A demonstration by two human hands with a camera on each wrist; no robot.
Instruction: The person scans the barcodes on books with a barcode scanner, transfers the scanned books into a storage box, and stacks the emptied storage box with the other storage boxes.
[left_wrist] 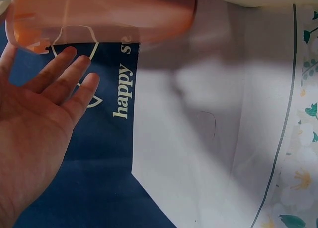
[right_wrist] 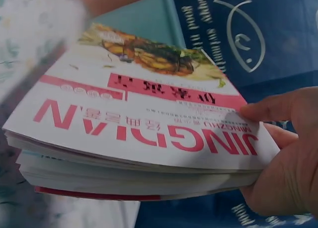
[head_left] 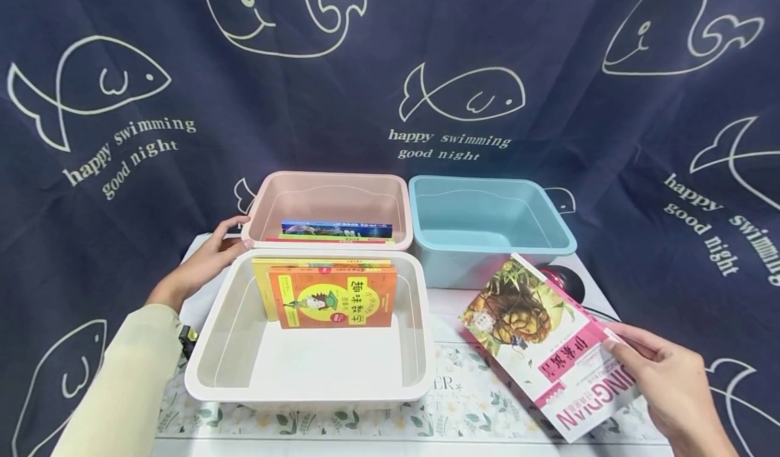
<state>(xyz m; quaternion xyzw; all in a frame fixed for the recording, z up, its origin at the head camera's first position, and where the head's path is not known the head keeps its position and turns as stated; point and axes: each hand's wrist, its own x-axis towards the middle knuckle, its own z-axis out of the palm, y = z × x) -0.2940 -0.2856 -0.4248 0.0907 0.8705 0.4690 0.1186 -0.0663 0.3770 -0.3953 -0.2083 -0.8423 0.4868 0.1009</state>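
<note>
White bin (head_left: 335,359): front part is lying open from above, giving a hand wide room; orange book (head_left: 334,300) and others behind it are blocking the back. Pink bin (head_left: 335,203): upright books (head_left: 338,230) are crowding the near wall, room is lying behind them; left hand (head_left: 210,257) is taking up its near left corner. Blue bin (head_left: 481,223): opening wide from above; seen from the head, held book (head_left: 536,345) is overlapping the front wall's right part, mouse (head_left: 568,282) sitting close by. Tablecloth strip (head_left: 451,382) between white bin and held book is leaving a passage. Curtain (head_left: 341,122) is closing off the rear.
</note>
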